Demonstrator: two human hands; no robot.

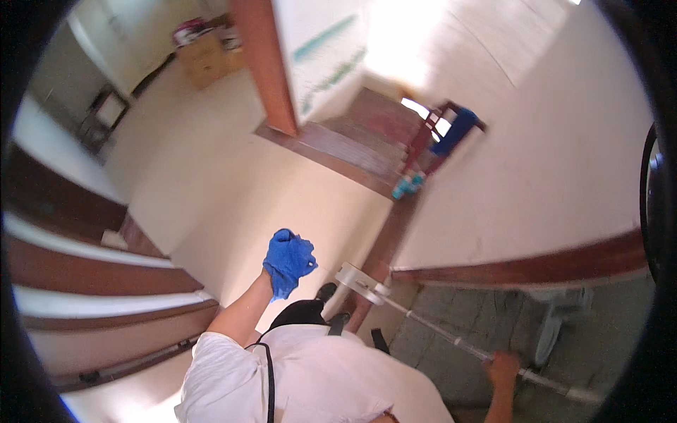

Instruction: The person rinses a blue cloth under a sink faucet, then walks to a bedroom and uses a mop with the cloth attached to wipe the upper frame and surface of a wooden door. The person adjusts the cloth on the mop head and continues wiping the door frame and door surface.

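My left hand (268, 280) is raised in front of me, mostly hidden by the crumpled blue cloth (288, 261) bunched in it. A small hole shows near the cloth's right edge. Lower right, my right hand (501, 367) is wrapped around the long pale pole of a mop (431, 325). The pole slants from the lower right up to a white plastic mop head (359, 284). That head is beside my dark shoes (327, 291), over the brown floor border. Whether it touches the floor, I cannot tell.
Beyond the reddish-brown door post (270, 69) are dark steps (370, 132). A wooden rack or chair (439, 132) with blue fabric stands beside them. Cardboard boxes (203, 61) sit at the far left wall. On the right, a brown threshold (529, 261) borders a grey tiled floor (449, 365).
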